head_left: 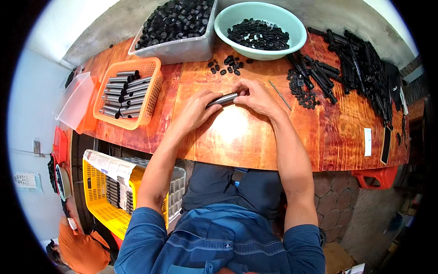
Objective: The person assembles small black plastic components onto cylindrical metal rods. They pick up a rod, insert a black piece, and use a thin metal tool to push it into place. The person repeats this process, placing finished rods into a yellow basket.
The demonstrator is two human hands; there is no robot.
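Note:
A short metal tube (222, 100) with a grey shiny side lies level between my two hands, just above the wooden table (200, 137). My left hand (200, 106) is closed round its left end, which looks black. At the other end, the fingers of my right hand (253, 97) pinch the tube's tip; any small part between them is hidden. Beyond my hands, several small black caps (232, 64) lie loose on the wood. An orange basket (154, 98) to the left holds several similar tubes (130, 95) in rows.
A clear bin (191, 54) of black cylindrical pieces and a pale green basin (299, 34) of small black parts stand at the back. Black rod-like assemblies (360, 64) are heaped right, near a thin metal rod (279, 95). A yellow crate (98, 201) stands below left; a person (82, 246) sits beyond.

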